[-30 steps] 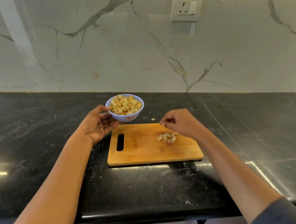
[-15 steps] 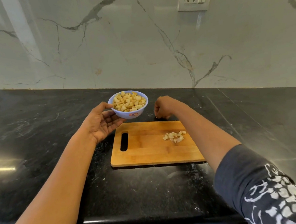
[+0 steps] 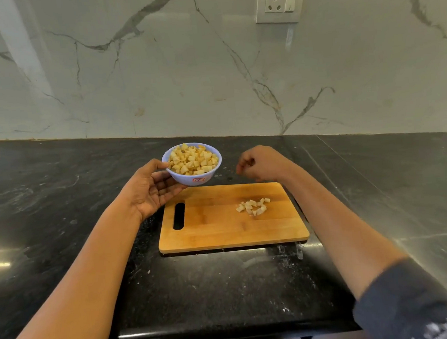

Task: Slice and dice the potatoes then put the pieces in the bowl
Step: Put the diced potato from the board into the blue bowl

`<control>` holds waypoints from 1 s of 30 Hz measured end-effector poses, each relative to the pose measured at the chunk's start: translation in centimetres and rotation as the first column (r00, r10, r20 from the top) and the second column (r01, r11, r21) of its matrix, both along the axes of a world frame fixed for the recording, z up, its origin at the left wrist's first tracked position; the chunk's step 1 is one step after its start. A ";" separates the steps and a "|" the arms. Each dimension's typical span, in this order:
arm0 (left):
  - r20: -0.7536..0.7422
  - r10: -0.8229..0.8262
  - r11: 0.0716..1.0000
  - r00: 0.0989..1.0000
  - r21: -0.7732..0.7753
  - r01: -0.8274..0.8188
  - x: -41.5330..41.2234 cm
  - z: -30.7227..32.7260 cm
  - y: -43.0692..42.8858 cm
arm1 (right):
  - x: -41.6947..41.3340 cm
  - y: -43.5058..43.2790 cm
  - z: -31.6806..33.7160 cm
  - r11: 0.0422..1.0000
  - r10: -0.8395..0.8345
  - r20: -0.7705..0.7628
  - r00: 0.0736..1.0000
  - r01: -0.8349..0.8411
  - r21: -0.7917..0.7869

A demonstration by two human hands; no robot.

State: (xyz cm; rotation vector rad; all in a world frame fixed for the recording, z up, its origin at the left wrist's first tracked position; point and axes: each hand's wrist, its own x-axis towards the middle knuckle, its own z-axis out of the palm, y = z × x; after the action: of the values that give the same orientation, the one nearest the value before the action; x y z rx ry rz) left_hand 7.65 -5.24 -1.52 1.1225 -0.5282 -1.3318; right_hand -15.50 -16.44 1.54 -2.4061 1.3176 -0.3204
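the left hand [image 3: 152, 190] cups the bowl [image 3: 183, 178] from below, thumb on its rim, lifted just past the board's [image 3: 221, 230] 11 o'clock corner. the bowl is heaped to the brim with dice [image 3: 192, 161], so a tilt or a carelessly dropped handful could spill them onto the counter [image 3: 61, 207]. the right hand [image 3: 261, 164] is curled tight at the board's 1 o'clock; i cannot tell whether it pinches a piece. a small pile [image 3: 254, 207] lies on the board, at 2 o'clock from its centre.
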 end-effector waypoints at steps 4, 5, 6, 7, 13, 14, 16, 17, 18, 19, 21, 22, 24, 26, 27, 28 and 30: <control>0.023 -0.012 1.000 1.000 -0.013 0.012 -0.2 0.1 0.0 | -4.3 3.2 -0.8 0.996 -0.062 -0.111 0.992 0.068 0.056; 0.038 -0.020 1.000 0.999 -0.011 0.021 -0.3 0.1 0.0 | -4.7 3.7 -1.2 0.993 -0.072 -0.092 0.993 0.079 0.082; 0.047 -0.030 1.000 0.998 -0.006 0.031 -0.5 0.0 0.0 | -4.9 4.2 -1.7 0.988 -0.087 -0.029 0.996 0.090 0.128; 0.056 -0.038 0.999 0.998 -0.001 0.038 -0.6 0.1 0.1 | -4.7 4.6 -2.1 0.976 -0.117 0.059 0.991 0.104 0.189; 0.076 -0.058 0.998 0.995 0.007 0.057 -1.0 0.1 0.4 | -1.3 5.9 -3.6 0.976 -0.169 0.128 0.977 0.147 0.163; 0.080 -0.064 0.998 0.995 0.012 0.063 -1.1 0.1 0.4 | -0.8 6.1 -3.7 0.985 -0.129 0.088 0.988 0.118 0.123; 0.082 -0.076 0.997 0.994 0.015 0.075 -1.1 0.1 0.4 | -0.1 6.3 -3.9 0.998 -0.046 -0.016 0.999 0.047 0.040; 0.082 -0.081 0.997 0.993 0.013 0.080 -1.1 0.1 0.4 | 0.0 6.3 -3.9 1.000 -0.013 -0.042 0.999 0.013 0.017; 0.082 -0.084 0.996 0.993 0.011 0.083 -1.1 0.1 0.4 | 0.0 6.3 -3.8 1.000 0.012 -0.049 0.999 -0.012 0.009; 0.082 -0.087 0.996 0.993 0.009 0.087 -1.0 0.1 0.3 | -0.2 6.2 -3.6 1.000 0.024 -0.041 0.999 -0.024 0.009; 0.080 -0.094 0.996 0.992 0.006 0.094 -1.1 0.1 0.3 | -0.8 5.8 -3.3 1.000 0.014 -0.024 1.000 -0.014 0.025; 0.080 -0.096 0.995 0.992 0.004 0.096 -1.1 0.1 0.4 | -1.2 5.6 -3.1 1.000 0.003 -0.039 0.999 -0.002 0.030; 0.085 -0.103 0.995 0.991 0.003 0.103 -1.2 0.1 0.4 | -2.1 4.9 -2.6 0.998 -0.010 -0.074 0.997 0.015 0.065; 0.086 -0.110 0.994 0.990 0.004 0.110 -1.2 0.2 0.4 | -3.0 4.5 -1.8 0.981 -0.005 -0.026 1.000 0.010 0.196; 0.086 -0.112 0.994 0.990 0.003 0.112 -1.2 0.2 0.4 | -3.3 4.5 -1.4 0.967 0.008 0.000 1.000 -0.008 0.256; 0.085 -0.116 0.993 0.990 0.002 0.116 -1.1 0.3 0.3 | -3.5 4.6 -1.1 0.956 0.032 0.005 0.999 -0.032 0.291; 0.081 -0.120 0.993 0.990 0.006 0.119 -1.2 0.2 0.4 | -3.5 4.8 -0.9 0.946 0.075 -0.042 0.996 -0.058 0.318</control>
State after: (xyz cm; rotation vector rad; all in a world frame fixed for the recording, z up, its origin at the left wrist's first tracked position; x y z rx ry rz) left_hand 6.44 -4.87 -1.35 1.1647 -0.6633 -1.3939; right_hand -19.04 -11.66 0.62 -2.1932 1.2031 -0.0217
